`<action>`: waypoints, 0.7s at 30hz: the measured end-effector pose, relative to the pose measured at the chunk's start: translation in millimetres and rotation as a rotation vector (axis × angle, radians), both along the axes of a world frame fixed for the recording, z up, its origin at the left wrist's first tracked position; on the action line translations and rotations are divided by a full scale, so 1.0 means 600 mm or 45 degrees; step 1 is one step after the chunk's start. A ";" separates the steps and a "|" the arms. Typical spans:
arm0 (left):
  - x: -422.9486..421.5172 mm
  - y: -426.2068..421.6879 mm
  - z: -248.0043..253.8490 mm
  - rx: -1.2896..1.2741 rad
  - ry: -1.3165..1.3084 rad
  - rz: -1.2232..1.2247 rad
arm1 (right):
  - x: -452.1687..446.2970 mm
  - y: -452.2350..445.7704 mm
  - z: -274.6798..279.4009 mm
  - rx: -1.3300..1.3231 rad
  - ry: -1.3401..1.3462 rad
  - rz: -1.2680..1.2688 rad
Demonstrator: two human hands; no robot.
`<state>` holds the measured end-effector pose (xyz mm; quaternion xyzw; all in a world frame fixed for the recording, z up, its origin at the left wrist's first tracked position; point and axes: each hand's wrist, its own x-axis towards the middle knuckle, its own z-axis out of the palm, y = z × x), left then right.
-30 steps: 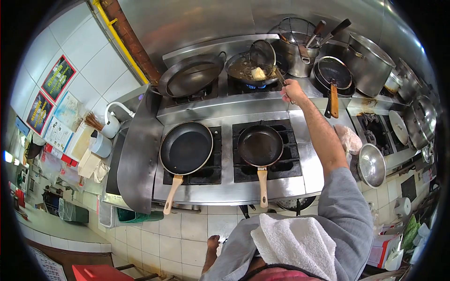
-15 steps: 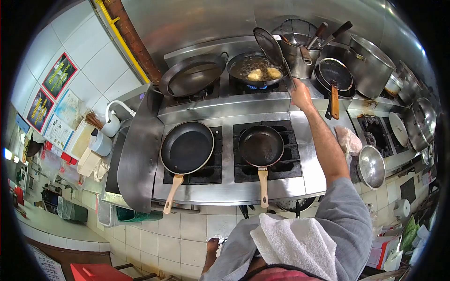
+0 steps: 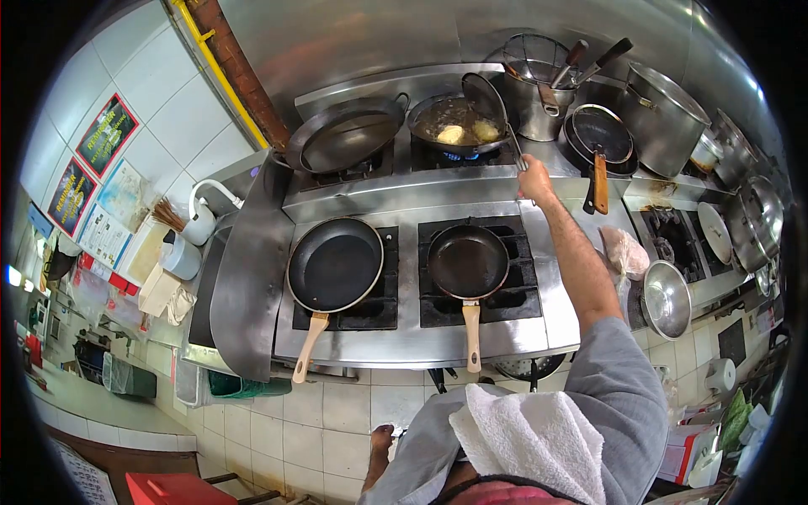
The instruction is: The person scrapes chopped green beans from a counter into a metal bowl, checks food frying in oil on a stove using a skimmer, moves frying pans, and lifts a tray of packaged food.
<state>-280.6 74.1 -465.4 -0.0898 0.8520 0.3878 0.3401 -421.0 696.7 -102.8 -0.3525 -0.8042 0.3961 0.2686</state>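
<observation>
My right hand (image 3: 535,178) is closed round the handle of a mesh skimmer (image 3: 483,96). The skimmer's round head is tilted over the right side of a wok (image 3: 418,126) of bubbling oil. Two pale yellow pieces of food (image 3: 450,135) float in the oil, the right one just under the skimmer's edge. A blue flame burns beneath the wok. Low by my body, my left hand (image 3: 383,437) is closed, with something small and shiny beside its fingers that I cannot make out.
Two frying pans, a larger one (image 3: 337,263) and a smaller one (image 3: 468,261), sit on the front burners, handles toward me. Left of the oil stands another wok (image 3: 352,139). At right are a pot (image 3: 539,109) of tools, stacked pans (image 3: 599,135) and a stockpot (image 3: 665,118).
The skimmer's head has moved right and down, closer to the oil, and my right hand has dropped slightly. The food pieces have drifted apart. My left hand has hardly moved.
</observation>
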 end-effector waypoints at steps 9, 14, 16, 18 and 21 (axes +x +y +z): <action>0.005 -0.007 -0.002 -0.030 -0.028 -0.035 | -0.011 0.007 -0.001 -0.077 0.014 0.041; -0.004 -0.001 0.008 -0.022 0.035 -0.048 | -0.011 0.000 0.003 0.191 0.124 0.058; -0.006 0.003 0.012 -0.028 0.038 -0.014 | -0.020 0.009 -0.016 0.325 0.128 0.054; -0.008 0.007 0.015 -0.034 0.040 0.021 | -0.014 -0.001 -0.009 0.458 0.130 0.049; -0.009 0.008 0.015 0.004 0.033 0.059 | 0.016 -0.067 0.040 0.046 0.237 0.131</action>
